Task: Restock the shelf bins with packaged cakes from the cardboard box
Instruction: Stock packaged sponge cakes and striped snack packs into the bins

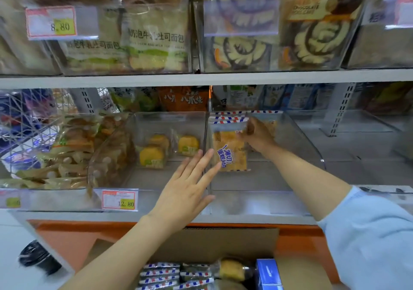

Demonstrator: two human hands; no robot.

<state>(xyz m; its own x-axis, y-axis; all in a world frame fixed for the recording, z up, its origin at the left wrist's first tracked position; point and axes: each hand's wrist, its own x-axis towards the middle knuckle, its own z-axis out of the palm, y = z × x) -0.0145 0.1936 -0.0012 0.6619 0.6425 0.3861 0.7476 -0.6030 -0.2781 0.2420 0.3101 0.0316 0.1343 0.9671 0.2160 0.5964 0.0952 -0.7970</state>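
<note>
Nearest, at the bottom edge, stands the open cardboard box (223, 242), and inside it lie packaged cakes (161, 274) with red and blue striped edges, next to a small blue carton (268, 272). Above the box, the left hand (190, 184) reaches to the lower shelf with its fingers straight and close together, holding nothing. Its fingertips are at the clear wall between two bins, and they seem to touch it. The right hand (259, 137), coming from a light blue sleeve (368, 234), is deeper inside the right bin (257, 200). It grips the upper part of one cake packet (230, 151), which stands upright near the left wall of this bin. In the middle bin (156, 182) lie a few yellow cakes (152, 155), and a price tag (119, 199) hangs on its front. Farther up, the upper shelf (201, 78) carries clear bins with bread packets (125, 44) and roll cakes (312, 39).
</note>
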